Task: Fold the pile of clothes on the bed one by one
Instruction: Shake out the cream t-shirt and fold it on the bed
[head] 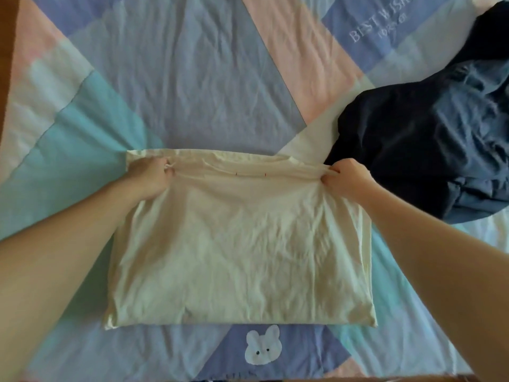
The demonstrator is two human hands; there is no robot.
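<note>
bed cover [209, 86]: patchwork quilt in blue, pink, teal and white panels, wrinkled; fills nearly the whole view, cut off on all sides. Brown strip at far left edge and bottom right corner, can't tell what it is.
cream garment [242, 244]: centre of the quilt, near side; lying flat as a rough rectangle, creased. Far edge shows doubled layers with a seam line and two tiny red marks. Garment type not clear, sleeves/neck not readable.
dark clothes pile [429, 139]: right side of the bed, navy/black mixed with a slate-blue piece, crumpled. Cut off by the right frame edge; number of items can't be told. Its left edge lies just beside the cream garment's far right corner.
left hand [150, 175]: at the garment's far left corner, fingers curled round the top edge, gripping it. Fingertips hidden in the fabric.
right hand [347, 175]: at the far right corner, pinching the top edge, knuckles up.
rabbit patch [263, 346]: white bunny face on the quilt, just below the garment's near edge.
lettering [382, 22]: "BEST WISHES" top right, partly cut off; smaller line under it unreadable.
</note>
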